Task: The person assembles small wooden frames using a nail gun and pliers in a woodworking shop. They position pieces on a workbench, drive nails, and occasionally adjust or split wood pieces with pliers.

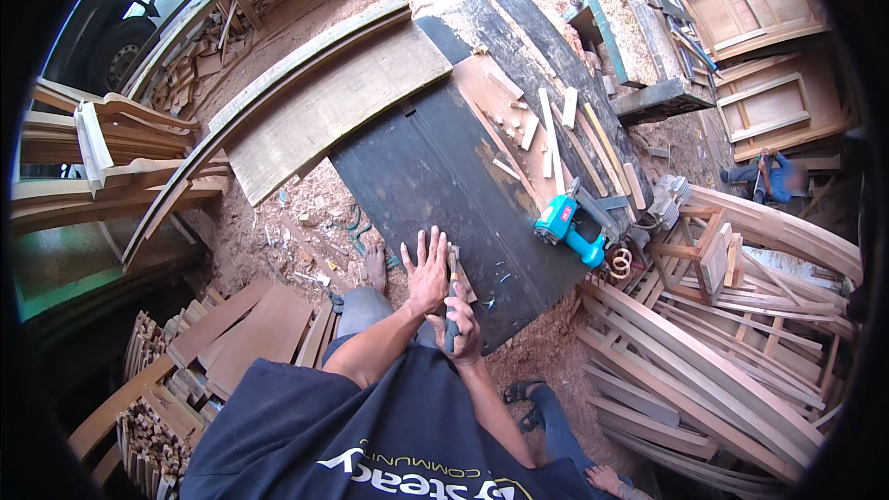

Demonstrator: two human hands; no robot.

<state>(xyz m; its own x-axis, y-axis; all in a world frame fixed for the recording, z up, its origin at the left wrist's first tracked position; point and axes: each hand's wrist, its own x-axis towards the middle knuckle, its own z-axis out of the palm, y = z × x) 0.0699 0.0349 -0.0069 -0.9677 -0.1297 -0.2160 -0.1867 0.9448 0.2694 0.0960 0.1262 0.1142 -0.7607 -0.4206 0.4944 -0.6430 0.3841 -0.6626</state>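
My left hand (426,270) lies flat at the near edge of the dark workbench (398,181), its fingers spread and nothing in it. Close beside it, my right hand (460,322) is closed round a slim hand tool (451,337) with a dark grip. An orange part of this tool shows beyond the fingers, but its exact kind is unclear. A small wood piece (468,287) lies on the bench next to the tool. Farther right on the bench rests a teal pneumatic nail gun (558,219), touched by neither hand.
Wood strips and offcuts (530,134) cover the bench's far right part. A long curved board (338,97) lies across its far left end. Stacked timber (704,361) stands at right, wood panels (250,333) at left. Two other people are nearby, one seated far right (787,178), one at lower right (556,426).
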